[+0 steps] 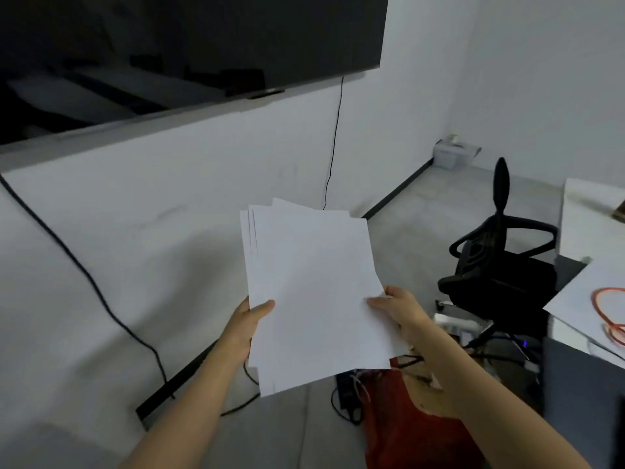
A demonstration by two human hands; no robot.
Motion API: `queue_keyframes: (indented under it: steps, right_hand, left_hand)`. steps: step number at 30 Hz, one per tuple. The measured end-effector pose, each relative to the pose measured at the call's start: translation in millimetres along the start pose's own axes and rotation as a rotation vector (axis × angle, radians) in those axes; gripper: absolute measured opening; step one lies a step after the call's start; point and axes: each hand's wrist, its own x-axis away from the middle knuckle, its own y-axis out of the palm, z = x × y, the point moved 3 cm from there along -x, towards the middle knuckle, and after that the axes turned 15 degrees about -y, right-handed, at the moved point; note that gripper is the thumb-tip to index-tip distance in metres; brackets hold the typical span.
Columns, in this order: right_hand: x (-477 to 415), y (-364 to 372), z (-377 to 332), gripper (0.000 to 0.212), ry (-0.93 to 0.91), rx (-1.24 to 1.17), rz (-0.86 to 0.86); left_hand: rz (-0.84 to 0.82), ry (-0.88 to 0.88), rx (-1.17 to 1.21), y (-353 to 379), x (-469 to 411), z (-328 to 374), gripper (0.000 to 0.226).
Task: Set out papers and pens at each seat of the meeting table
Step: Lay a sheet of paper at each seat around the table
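Observation:
A loose stack of several white paper sheets [311,292] is held up in front of me, fanned slightly at the top left. My left hand [248,324] grips the stack's left edge, thumb on top. My right hand [399,308] pinches the right edge of the top sheet, thumb on the front. At the far right, a white sheet [581,299] lies on the white meeting table [585,214]. No pens are visible.
A black office chair [500,262] stands beside the table at right. A large dark screen [189,52] hangs on the wall, black cables trailing down to the floor. Cables, a power strip and a red bag [406,424] clutter the floor below. An orange cord [605,309] lies on the table sheet.

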Motion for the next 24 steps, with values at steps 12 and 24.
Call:
queue_keyframes:
  steps: [12,24]
  right_hand:
    - [-204.3,-7.2,-27.8,0.013,0.001,-0.109,0.115]
    - [-379.7,-18.4,-69.4,0.014,-0.039,-0.172,0.383]
  left_hand:
    - [-0.035,-0.038,-0.004,18.9,-206.6,102.9,0.037]
    - [-0.231,-0.040,-0.133,64.2,-403.4,247.9,0.032]
